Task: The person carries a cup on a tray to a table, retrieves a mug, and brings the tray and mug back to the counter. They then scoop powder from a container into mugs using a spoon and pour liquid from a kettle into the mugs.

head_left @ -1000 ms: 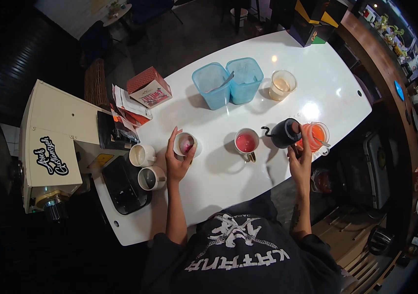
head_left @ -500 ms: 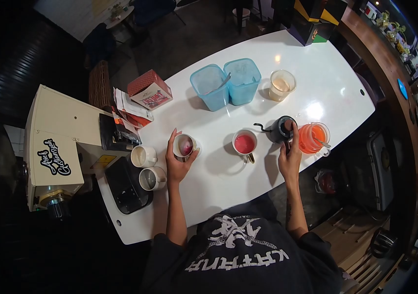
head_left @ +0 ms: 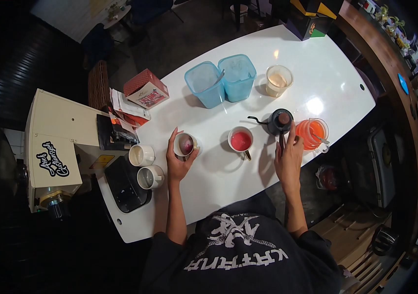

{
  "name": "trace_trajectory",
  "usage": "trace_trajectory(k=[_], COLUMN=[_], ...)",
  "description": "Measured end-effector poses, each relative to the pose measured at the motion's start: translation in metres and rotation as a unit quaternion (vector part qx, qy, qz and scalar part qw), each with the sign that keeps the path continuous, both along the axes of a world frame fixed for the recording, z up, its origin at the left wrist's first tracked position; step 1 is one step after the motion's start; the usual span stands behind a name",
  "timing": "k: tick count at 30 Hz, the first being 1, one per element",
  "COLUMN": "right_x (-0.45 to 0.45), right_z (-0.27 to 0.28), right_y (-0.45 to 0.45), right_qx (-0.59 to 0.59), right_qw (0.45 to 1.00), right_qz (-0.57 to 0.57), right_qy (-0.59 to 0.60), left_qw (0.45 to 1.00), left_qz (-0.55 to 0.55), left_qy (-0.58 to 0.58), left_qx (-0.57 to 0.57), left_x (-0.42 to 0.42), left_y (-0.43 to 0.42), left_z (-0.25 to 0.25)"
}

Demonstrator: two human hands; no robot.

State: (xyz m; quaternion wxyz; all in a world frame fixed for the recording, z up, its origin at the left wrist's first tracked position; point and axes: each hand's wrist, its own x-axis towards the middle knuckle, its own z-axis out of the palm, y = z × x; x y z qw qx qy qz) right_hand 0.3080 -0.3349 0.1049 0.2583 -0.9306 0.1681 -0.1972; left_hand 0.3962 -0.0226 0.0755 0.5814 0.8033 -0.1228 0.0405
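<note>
My left hand [head_left: 181, 164] is wrapped round a white cup [head_left: 185, 143] with a little dark pink liquid in it. My right hand [head_left: 289, 159] is at the handle of a black gooseneck kettle [head_left: 276, 121], fingers apart, with the kettle upright on the table and its spout toward the left. Between my hands stands a mug of pink liquid [head_left: 241, 139], its handle toward me. Just right of the kettle is a glass jug of red-orange liquid [head_left: 312, 134] with a spoon in it.
Two blue containers [head_left: 204, 84] and a glass of pale liquid [head_left: 278, 81] stand at the back of the white table [head_left: 209, 191]. Two white mugs [head_left: 150, 177], a black scale [head_left: 125, 188], a red box [head_left: 146, 89] and a cream grinder [head_left: 55, 142] are at the left.
The kettle has shifted a little left and now stands upright, its lid knob showing. My right hand has moved left with it and loosened its fingers. My left hand stays on its cup.
</note>
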Motion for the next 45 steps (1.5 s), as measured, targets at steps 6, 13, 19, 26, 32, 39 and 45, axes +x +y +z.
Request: trace_trajectory(k=[6,13,19,26,32,39,45], right_x=[-0.02,-0.006,-0.002,-0.004,-0.002,0.0,-0.002], right_z=[0.027,-0.033,-0.055,-0.039,-0.002,0.026,0.03], right_y=[0.026,0.047,0.054,0.05,0.048,0.045,0.046], right_qx=[0.153,0.391,0.39,0.356,0.325,0.313,0.328], right_qw=[0.98,0.897,0.894,0.912,0.929,0.931,0.927], right_qz=[0.129,0.181,0.21,0.183,0.178,0.186,0.18], right_qy=[0.008,0.105,0.07,0.083,0.025,-0.003,-0.011], left_qw=[1.0,1.0,1.0,1.0,1.0,1.0,1.0], left_qz=[-0.007,0.003,-0.003,-0.003,0.0,-0.002,-0.007], left_qy=[0.004,-0.014,0.017,0.007,-0.01,-0.002,0.002], left_qx=[-0.007,0.012,0.001,0.001,0.018,-0.006,-0.008], left_x=[-0.001,0.0,-0.002,-0.001,0.0,-0.001,-0.001], left_y=[-0.001,0.0,0.0,0.001,0.003,0.002,0.001], left_z=[-0.001,-0.002,0.0,-0.002,-0.005,-0.006,-0.006])
